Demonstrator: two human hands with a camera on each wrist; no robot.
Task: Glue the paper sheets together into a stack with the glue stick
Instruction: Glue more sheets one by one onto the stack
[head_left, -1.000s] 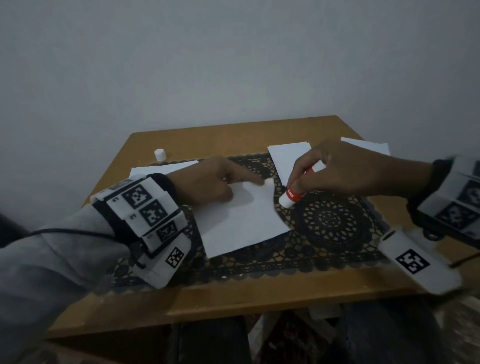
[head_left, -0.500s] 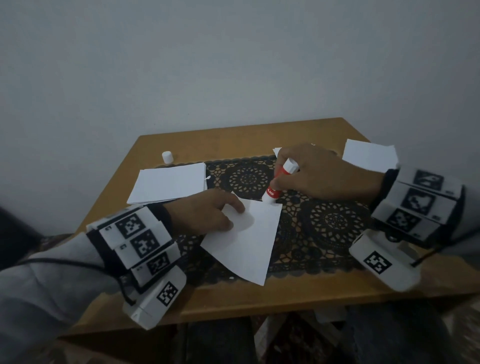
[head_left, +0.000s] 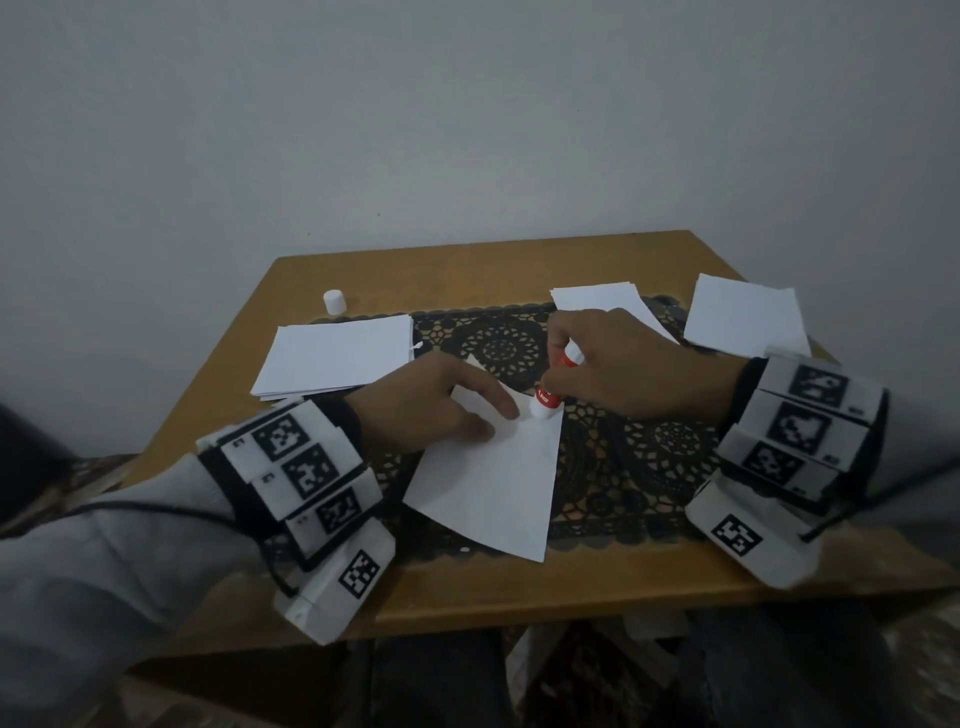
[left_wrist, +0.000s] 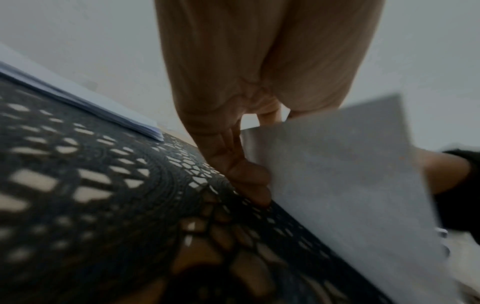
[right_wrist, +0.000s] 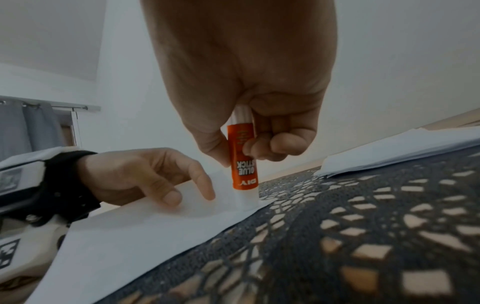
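pressing the orange-and-white plastic glue stick (right_wrist: 242, 162) tip-down on the thin white paper sheet's (head_left: 498, 483) far corner, the right hand (head_left: 618, 364) grips its barrel; the left hand's (head_left: 421, 405) straight fingers pin the light, floppy, slide-prone sheet on the black lace mat (head_left: 639, 467).

Orange glue stick (right_wrist: 243, 162), black lace mat (head_left: 644, 457)

Hidden under the left hand (head_left: 426, 405): the far left corner of the paper sheet (head_left: 493, 483). Lost inside the right hand (right_wrist: 249, 82): the upper end of the glue stick (right_wrist: 242, 164). Covered by that hand in the head view: the near edge of the middle paper pile (head_left: 597, 299). Blurred in the left wrist view: sheet and lace mat (left_wrist: 91, 205). Cut off at the left edge there: the paper stack (left_wrist: 78, 98). Too small to read: the cap (head_left: 334, 301).
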